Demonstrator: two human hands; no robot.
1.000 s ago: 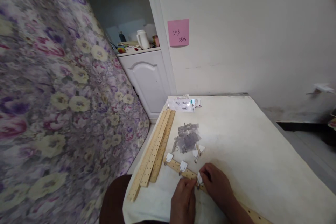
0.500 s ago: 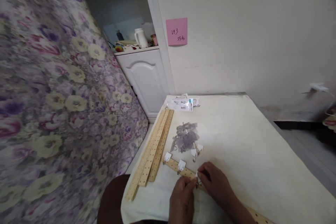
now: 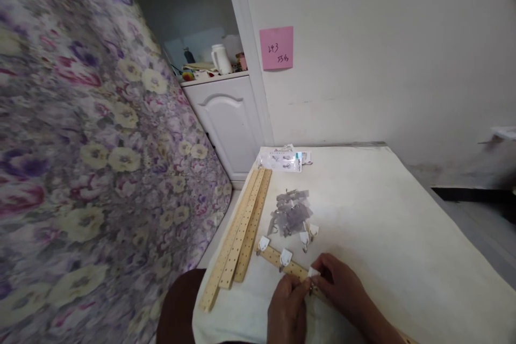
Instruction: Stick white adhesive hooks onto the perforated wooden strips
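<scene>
wooden strip (image 3: 296, 269) lies slantwise on the table (image 3: 382, 236), long axis running near-right to far-left. over it the left hand (image 3: 288, 306) and right hand (image 3: 342, 293) meet, each grip pinched on a small white hook (image 3: 313, 273) between their fingertips, atop the strip; which way it points i cannot tell. farther along sit two mounted hooks (image 3: 286, 257), then grey bags (image 3: 292, 215).

Table (image 3: 382, 226) bears wooden strips (image 3: 242, 231), loose hooks (image 3: 292, 215) and a packet (image 3: 284, 161)

Home bedroom (floral mattress (image 3: 80, 145), white cupboard (image 3: 226, 118))
</scene>
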